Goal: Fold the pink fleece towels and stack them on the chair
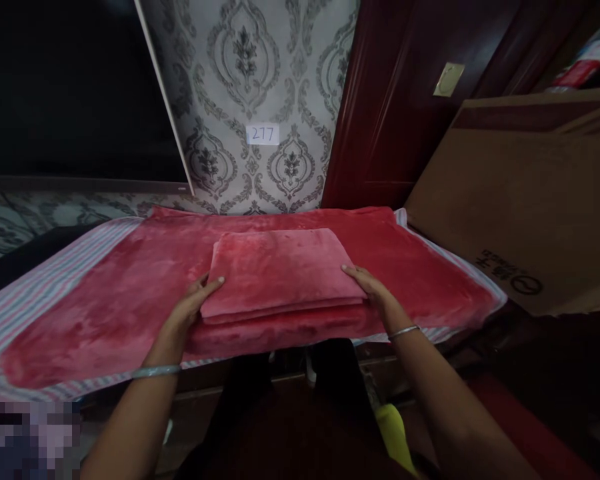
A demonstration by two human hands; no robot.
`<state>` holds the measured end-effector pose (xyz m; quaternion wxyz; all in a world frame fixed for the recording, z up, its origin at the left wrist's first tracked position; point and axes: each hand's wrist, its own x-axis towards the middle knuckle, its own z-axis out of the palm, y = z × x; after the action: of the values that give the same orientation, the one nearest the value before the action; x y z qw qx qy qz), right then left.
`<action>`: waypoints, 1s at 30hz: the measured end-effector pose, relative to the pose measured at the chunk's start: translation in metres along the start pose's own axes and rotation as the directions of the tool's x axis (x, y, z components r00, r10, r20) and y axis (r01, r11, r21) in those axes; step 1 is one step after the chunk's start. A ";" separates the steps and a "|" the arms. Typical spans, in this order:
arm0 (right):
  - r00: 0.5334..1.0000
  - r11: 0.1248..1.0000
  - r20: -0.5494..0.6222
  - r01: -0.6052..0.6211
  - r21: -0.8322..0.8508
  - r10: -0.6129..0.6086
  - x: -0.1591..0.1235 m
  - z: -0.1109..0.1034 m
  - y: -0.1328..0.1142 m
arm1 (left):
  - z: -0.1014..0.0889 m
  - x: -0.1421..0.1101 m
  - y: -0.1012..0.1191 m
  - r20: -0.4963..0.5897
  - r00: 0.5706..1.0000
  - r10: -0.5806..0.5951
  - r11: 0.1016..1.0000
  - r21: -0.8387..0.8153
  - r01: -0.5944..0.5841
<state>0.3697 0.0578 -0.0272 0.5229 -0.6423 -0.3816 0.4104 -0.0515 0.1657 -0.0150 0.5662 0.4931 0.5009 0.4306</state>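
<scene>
A folded pink-red plush cloth (285, 270) lies as a flat, layered rectangle in the middle of the table. My left hand (197, 300) grips its left edge, thumb on top and the other fingers mostly hidden at the side and below. At the right edge, my right hand (367, 283) holds the cloth the same way, thumb over the upper face. Beneath it spreads a larger red plush cover (105, 293), which lies over a striped cloth (65, 273) that shows at the left, front and right borders.
A large cardboard box (525, 200) stands at the right, with a bottle (587, 63) behind its top. A dark screen (75, 93) is at the upper left. Behind the table are patterned wallpaper with a "277" label (263, 134) and a dark red door (400, 100).
</scene>
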 end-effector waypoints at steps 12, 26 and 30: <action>0.993 0.969 0.116 0.000 0.248 -0.030 -0.002 -0.001 0.014 | 0.011 -0.007 0.010 -0.060 0.998 -0.002 0.995 0.095 0.008; 0.969 0.795 -0.246 0.143 0.590 0.009 -0.012 -0.024 0.037 | 0.061 -0.081 -0.012 0.012 0.978 0.208 0.968 0.143 -0.208; 0.983 0.708 -0.180 0.102 0.699 0.036 -0.047 0.002 0.062 | 0.059 -0.095 -0.020 0.007 0.986 0.167 0.970 0.176 -0.166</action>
<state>0.3539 0.0051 -0.0824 0.7680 -0.4213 -0.1584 0.4555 -0.0050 0.0626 -0.0205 0.4806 0.5796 0.4959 0.4326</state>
